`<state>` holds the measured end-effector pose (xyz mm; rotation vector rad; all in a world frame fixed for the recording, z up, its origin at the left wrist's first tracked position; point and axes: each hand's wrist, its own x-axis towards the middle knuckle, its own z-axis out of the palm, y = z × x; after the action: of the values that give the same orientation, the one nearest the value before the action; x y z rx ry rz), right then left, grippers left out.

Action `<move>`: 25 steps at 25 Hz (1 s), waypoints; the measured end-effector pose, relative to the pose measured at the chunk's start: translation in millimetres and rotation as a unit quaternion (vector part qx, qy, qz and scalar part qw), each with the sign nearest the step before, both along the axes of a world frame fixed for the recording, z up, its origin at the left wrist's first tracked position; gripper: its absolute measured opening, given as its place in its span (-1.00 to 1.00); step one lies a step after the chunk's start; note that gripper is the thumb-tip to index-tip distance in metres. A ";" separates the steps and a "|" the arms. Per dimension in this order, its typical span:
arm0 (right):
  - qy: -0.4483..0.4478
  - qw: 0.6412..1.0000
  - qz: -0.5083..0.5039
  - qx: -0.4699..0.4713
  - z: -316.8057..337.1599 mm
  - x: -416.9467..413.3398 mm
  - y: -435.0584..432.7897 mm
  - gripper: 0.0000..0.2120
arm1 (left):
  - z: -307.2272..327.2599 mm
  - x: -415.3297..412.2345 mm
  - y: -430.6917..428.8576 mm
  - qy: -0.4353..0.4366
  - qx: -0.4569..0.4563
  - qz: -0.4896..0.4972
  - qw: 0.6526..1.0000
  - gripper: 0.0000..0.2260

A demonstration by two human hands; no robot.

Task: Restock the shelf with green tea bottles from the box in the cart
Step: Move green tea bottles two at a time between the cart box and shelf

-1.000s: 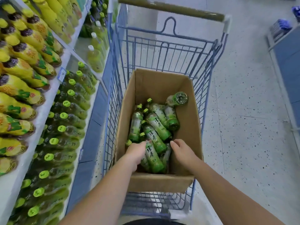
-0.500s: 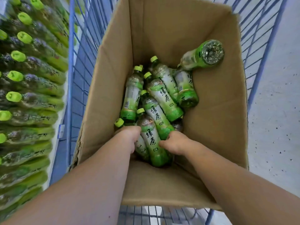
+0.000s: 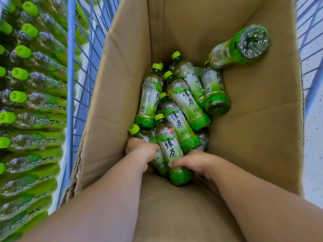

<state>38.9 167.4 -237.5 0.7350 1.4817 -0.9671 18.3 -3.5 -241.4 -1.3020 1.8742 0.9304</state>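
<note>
Several green tea bottles with lime caps lie heaped at the bottom of a cardboard box (image 3: pixel 111 88) inside the blue wire cart (image 3: pixel 70 95). My left hand (image 3: pixel 139 151) is down in the box, curled over a bottle (image 3: pixel 139 133) whose cap points up-left. My right hand (image 3: pixel 194 160) wraps the lower part of the nearest bottle (image 3: pixel 170 147), thumb across its label. One bottle (image 3: pixel 243 45) leans bottom-up against the box's right wall. The shelf (image 3: pixel 33 105) at left holds rows of the same green tea bottles.
The cart's wire side stands between the box and the shelf. Pale speckled floor (image 3: pixel 312 133) shows to the right of the cart. The box's near wall (image 3: pixel 174 206) lies under my forearms.
My head has come much closer over the box. Both hands have sunk deeper among the bottles, and my right hand has closed around the nearest one.
</note>
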 end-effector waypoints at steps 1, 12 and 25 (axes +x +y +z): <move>-0.034 0.998 -0.035 -0.035 2.7 -1.8 0.1 -0.54 | 1.7 -0.7 -0.4 -0.002 -0.009 -0.012 1.000 -0.55; 0.023 0.996 -0.051 -0.063 86.7 -52.7 23.2 -0.70 | 69.0 -31.7 -5.0 0.092 -0.035 -0.191 0.977 -0.67; 0.244 0.950 -0.143 -0.129 153.9 -25.1 34.9 -0.65 | 148.9 -28.1 -16.1 0.390 0.098 -0.221 0.889 -0.39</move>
<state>13.7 202.2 -83.5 0.5466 1.6489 -1.6204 -9.8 -19.5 -92.5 -0.3261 2.4283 1.4637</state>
